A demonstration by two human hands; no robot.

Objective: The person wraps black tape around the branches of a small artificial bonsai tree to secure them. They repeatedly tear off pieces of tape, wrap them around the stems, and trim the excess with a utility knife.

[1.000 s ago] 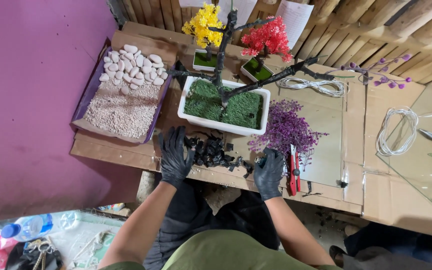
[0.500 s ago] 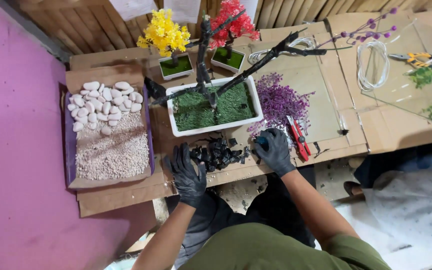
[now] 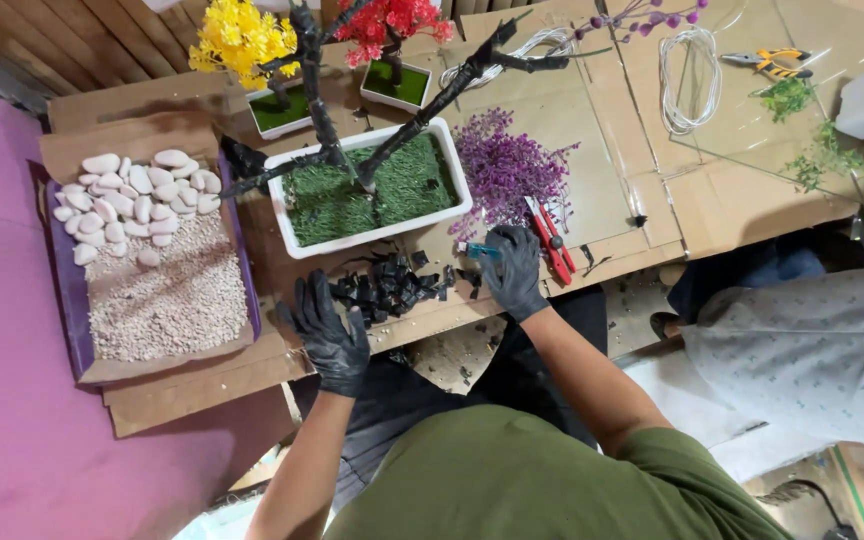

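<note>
Sorting black scraps (image 3: 392, 287) at surface's near edge: left hand (image 3: 330, 330) open, flat; right hand (image 3: 514, 270) gripping blue lighter (image 3: 479, 250). Next calls for picking one scrap.

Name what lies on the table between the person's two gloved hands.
In the head view, a pile of small black pieces lies on the cardboard between the left hand and the right hand.

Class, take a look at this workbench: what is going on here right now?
A person in black gloves works at a cardboard-covered table. The right hand holds a small teal object beside red cutters. The left hand rests by a pile of black scraps. Behind stands a white planter with dark branches.
</note>
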